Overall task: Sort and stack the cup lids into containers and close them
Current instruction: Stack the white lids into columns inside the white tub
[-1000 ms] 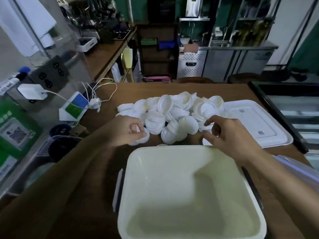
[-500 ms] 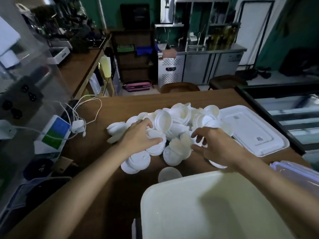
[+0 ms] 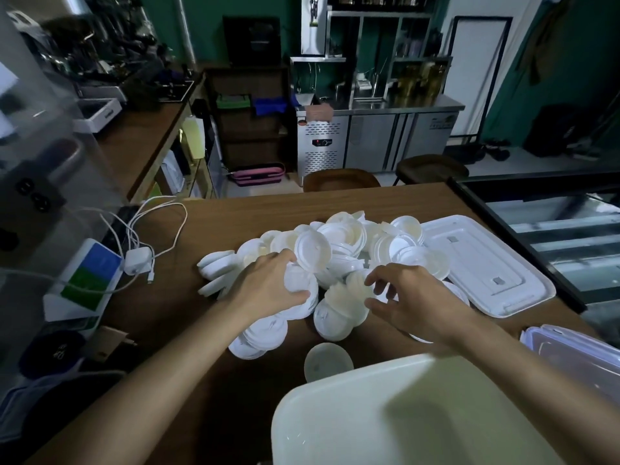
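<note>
Cup lids [image 3: 299, 284] in left hand [image 3: 268, 286]

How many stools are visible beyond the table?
2: the left stool behind the table, centre; the right stool beside it, farther back. The table may hide others.

No lettering, brand or number is legible to me in this view.

- **Left, beside the counter [image 3: 235, 226]:** a blue-and-green card [image 3: 90, 274] whose printing I cannot resolve.
- **Near left:** a dark object [image 3: 55, 351] bearing small white marks, too blurred to read.
- **Far, centre:** a steel cabinet [image 3: 370, 144] with a small red display [image 3: 322, 142] on its left panel, its digits indistinct. A green-and-yellow sticker [image 3: 442, 124] on its right-hand door is unreadable.
- **Right:** the white container lid [image 3: 476, 263] carries two small grey squares, on which I make out no characters.
</note>
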A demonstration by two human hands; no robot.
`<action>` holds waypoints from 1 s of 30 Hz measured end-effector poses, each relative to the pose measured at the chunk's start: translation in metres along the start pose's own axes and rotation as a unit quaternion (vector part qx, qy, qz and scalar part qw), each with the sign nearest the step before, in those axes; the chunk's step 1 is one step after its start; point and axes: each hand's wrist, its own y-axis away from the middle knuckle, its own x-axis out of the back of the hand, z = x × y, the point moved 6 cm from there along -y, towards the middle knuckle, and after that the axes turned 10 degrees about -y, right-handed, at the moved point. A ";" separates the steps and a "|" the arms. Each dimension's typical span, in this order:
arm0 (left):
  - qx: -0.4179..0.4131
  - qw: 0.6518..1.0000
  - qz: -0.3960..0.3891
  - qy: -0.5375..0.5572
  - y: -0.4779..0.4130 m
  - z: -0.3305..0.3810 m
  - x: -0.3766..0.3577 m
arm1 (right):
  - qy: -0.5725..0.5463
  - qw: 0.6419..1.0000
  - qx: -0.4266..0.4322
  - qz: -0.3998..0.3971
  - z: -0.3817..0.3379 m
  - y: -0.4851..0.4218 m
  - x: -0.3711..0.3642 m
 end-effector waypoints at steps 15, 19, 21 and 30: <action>0.031 0.998 0.045 -0.004 0.024 0.004 0.013 | -0.038 0.994 0.069 -0.071 0.008 -0.017 -0.003; 0.037 0.997 0.072 0.012 0.043 0.005 0.030 | 0.029 0.986 0.120 -0.116 0.008 -0.035 -0.013; 0.037 0.996 0.083 0.021 0.054 0.007 0.039 | 0.069 0.976 0.146 -0.145 0.005 -0.044 -0.021; 0.036 0.994 0.098 0.039 0.098 0.019 0.060 | 0.170 0.944 0.186 -0.213 -0.006 -0.065 -0.048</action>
